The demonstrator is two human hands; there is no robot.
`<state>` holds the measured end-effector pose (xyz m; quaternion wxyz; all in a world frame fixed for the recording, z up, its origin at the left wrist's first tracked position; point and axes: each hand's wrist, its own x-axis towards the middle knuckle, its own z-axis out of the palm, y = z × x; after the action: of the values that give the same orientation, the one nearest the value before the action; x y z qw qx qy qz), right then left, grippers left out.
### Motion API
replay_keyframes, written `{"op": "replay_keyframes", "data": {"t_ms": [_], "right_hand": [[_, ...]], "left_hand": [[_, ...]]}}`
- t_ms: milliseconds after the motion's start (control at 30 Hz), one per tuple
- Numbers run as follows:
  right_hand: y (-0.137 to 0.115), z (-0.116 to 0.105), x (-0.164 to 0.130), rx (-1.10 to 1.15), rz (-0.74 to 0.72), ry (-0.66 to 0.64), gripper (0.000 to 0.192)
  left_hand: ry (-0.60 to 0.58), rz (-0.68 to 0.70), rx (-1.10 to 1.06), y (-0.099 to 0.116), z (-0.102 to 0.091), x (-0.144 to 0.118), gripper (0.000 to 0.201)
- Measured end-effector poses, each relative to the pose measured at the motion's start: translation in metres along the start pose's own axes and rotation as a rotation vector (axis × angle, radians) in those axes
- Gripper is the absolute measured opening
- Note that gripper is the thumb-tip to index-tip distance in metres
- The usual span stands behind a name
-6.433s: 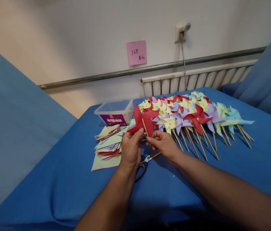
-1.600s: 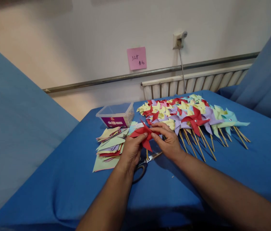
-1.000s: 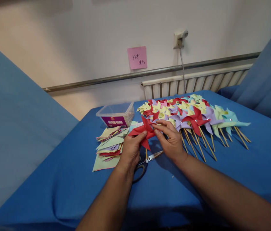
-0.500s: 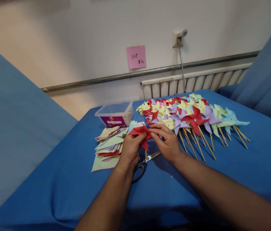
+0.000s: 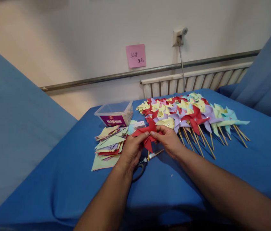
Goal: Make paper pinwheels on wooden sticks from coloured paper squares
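Note:
Between my two hands is a red paper pinwheel [image 5: 148,145], its blades spread toward me and a wooden stick showing below it. My left hand [image 5: 133,148] pinches it from the left, thumb close to the centre. From the other side my right hand [image 5: 168,139] grips it, its thumb also pressed near the middle. What the fingers do behind the paper is hidden. Under the pinwheel lie scissors [image 5: 140,169] with dark handles, blades pointing right. Just behind it stands a small clear box [image 5: 139,124], partly covered by the red paper.
Stacked coloured paper [image 5: 108,149] lies left of my hands, before a clear plastic tub [image 5: 113,120] with a purple label. Many finished pinwheels [image 5: 195,118] on sticks spread over the blue cloth [image 5: 65,179] at the back right. A pink note [image 5: 135,55] hangs on the wall.
The red pinwheel has turned to face me, with its blades more spread out. My right hand has moved from its edge to grip near the centre.

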<state>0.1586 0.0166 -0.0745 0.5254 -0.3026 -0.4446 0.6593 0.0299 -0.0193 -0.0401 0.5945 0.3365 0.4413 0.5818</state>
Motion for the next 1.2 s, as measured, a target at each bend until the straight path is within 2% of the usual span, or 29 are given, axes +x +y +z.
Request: {"op": "replay_keyframes", "data": {"t_ms": [167, 300, 433, 667, 933, 1200], "right_hand": [[-0.007, -0.002, 0.000, 0.118, 0.010, 0.025, 0.031], [-0.014, -0.003, -0.001, 0.248, 0.068, -0.017, 0.029], [-0.018, -0.001, -0.003, 0.312, 0.120, -0.056, 0.027], [-0.019, -0.001, -0.002, 0.336, 0.124, -0.069, 0.026], [-0.017, 0.000, -0.003, 0.303, 0.128, -0.101, 0.027], [-0.012, -0.002, -0.001, 0.222, 0.065, -0.066, 0.028]], "left_hand": [[-0.096, -0.043, -0.109, 0.007, -0.005, -0.001, 0.020], [-0.202, -0.071, -0.075, 0.011, -0.005, -0.003, 0.020], [-0.223, -0.053, -0.020, 0.010, -0.004, -0.003, 0.031], [-0.259, -0.031, -0.030, 0.008, -0.005, -0.002, 0.037], [-0.212, 0.022, -0.041, 0.004, -0.001, -0.002, 0.030], [-0.147, -0.020, -0.078, 0.004, -0.001, -0.001, 0.028]]}}
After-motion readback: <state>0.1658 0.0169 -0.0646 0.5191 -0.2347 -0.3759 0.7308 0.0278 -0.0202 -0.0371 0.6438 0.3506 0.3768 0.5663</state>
